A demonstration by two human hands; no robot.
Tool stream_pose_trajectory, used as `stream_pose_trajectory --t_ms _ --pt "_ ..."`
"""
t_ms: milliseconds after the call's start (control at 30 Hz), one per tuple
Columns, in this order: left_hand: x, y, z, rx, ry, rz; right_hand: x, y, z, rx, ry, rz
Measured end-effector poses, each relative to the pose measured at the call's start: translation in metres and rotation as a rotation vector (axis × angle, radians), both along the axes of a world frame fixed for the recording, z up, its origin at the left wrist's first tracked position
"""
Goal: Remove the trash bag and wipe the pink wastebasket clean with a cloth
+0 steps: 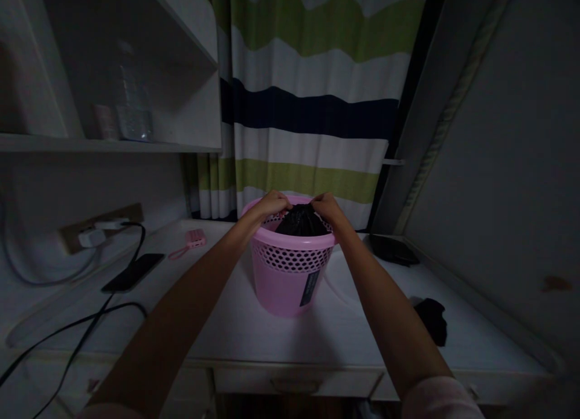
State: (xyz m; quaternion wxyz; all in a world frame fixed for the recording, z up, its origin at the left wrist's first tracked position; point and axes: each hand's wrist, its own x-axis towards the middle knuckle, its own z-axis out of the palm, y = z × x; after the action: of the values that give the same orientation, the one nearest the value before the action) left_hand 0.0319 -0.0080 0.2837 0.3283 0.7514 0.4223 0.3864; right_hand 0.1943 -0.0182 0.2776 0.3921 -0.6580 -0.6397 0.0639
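Note:
A pink plastic wastebasket [278, 286] stands upright on the white desk, with a band of holes under its rim and a dark label low on its front. Inside its mouth is a black garbage bag [302, 221], its top gathered between my hands. My left hand [274, 202] pinches the bag's upper left edge, fingers closed. On the other side my right hand [327, 206] grips the upper right edge, also closed. Both wrists are close to the basket's rim. How deep the bag sits is hidden by the basket wall.
At left on the desk [212, 328] lie a phone [133, 272] with cables and a small pink device [194, 238] with a strap. A black flat item [393, 250] and a black cloth-like item [432, 320] lie at right. A shelf [172, 146] overhangs at left; a striped curtain [312, 113] hangs behind.

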Motion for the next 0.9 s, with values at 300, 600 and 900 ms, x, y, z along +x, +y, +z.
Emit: stream_pose_trajectory --t_ms 300,600,900 --pt "0.000 0.008 -0.004 0.082 0.020 0.071 0.002 0.004 0.002 0.020 -0.084 -0.079" --pt "0.000 0.012 -0.004 0.156 0.119 0.207 0.004 0.008 -0.001 -0.004 -0.120 -0.142" --pt "-0.002 0.011 -0.005 0.188 0.303 0.207 0.001 0.003 -0.002 0.024 -0.106 -0.062"
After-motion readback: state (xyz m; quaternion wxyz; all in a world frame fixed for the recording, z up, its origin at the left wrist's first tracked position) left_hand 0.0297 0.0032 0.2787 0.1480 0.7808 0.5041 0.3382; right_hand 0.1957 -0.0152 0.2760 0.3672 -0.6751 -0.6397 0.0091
